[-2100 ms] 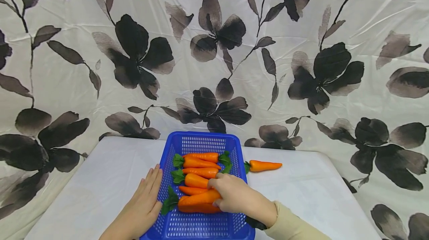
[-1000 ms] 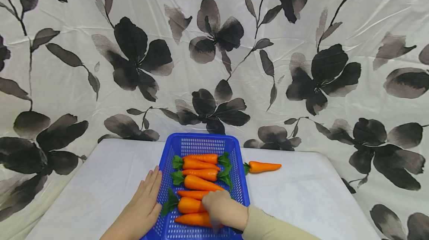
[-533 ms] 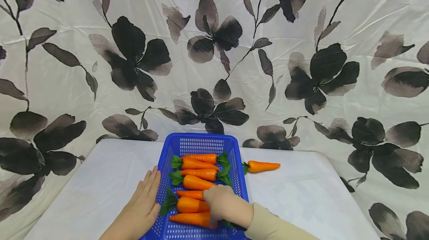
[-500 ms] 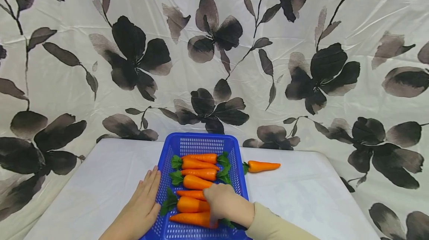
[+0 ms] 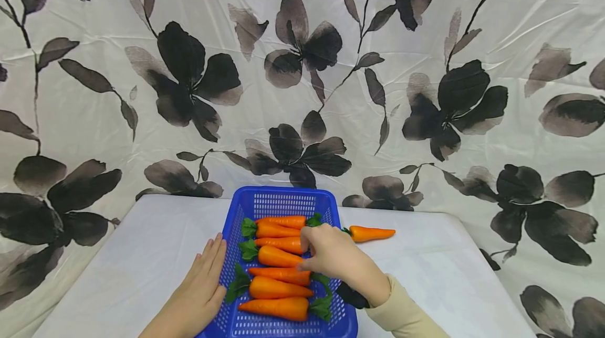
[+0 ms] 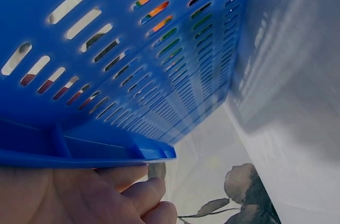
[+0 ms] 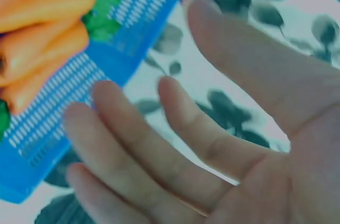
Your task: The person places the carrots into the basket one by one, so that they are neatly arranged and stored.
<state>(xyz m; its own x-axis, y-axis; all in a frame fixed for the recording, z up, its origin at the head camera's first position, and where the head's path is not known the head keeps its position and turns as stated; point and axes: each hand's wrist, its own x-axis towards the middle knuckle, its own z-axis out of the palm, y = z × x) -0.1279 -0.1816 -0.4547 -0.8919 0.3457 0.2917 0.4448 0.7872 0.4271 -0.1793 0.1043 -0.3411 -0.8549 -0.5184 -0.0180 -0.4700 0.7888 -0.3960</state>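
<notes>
A blue perforated plastic basket (image 5: 283, 189) holds several orange carrots with green leafy tops, lying crosswise in a column. The nearest carrot (image 5: 274, 308) has its leaves to the right; the one behind it (image 5: 279, 288) has them to the left. My left hand (image 5: 198, 285) lies straight-fingered against the basket's left rim; from the left wrist, its fingers (image 6: 143, 195) show beneath the rim. Over the right half of the basket hovers my right hand (image 5: 340, 254), fingers loosely bent and spread from the thumb, holding nothing. It partly hides the middle carrots. The right wrist view shows its fingers (image 7: 138, 149) apart.
One more carrot (image 5: 372, 233) lies on the white-covered table (image 5: 425, 270), outside the basket to the right, its leaves near the rim. A cloth with dark printed flowers (image 5: 302, 54) hangs behind the table.
My right hand put the nearest carrot down at the front of the basket, let go, and rose away toward the back right. My left hand has stayed at the rim.
</notes>
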